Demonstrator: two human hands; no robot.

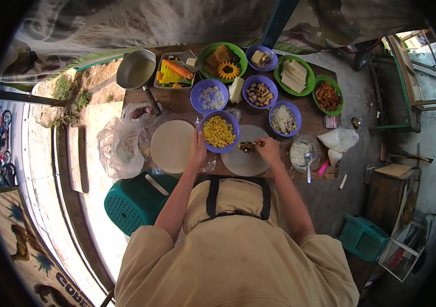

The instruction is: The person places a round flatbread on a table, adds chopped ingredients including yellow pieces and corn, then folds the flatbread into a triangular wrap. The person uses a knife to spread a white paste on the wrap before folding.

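Note:
My left hand [197, 151] grips the edge of a purple bowl [236, 139] filled with yellow diced pieces [218, 131] that look like corn. Fingers closed, my right hand [269, 150] is at a small dark brown, chopped filling [247, 147]. That filling lies on a round, pale, translucent disc [243, 166]; whatever is between those fingertips is too small to make out. A second round pale disc [173, 147] lies left of the bowl. Beyond my hands stand purple bowls of white shreds [211, 97], brown chunks [260, 95] and a pale grated topping [283, 119].
Along the far side are a saucepan [136, 71], a vegetable tray [174, 84] and green plates with pale slices [293, 77] and reddish-brown pieces [328, 97]. A flour bowl with a spoon [305, 153] stands right, plastic bags [120, 148] left. A green stool [138, 199] is near my left arm.

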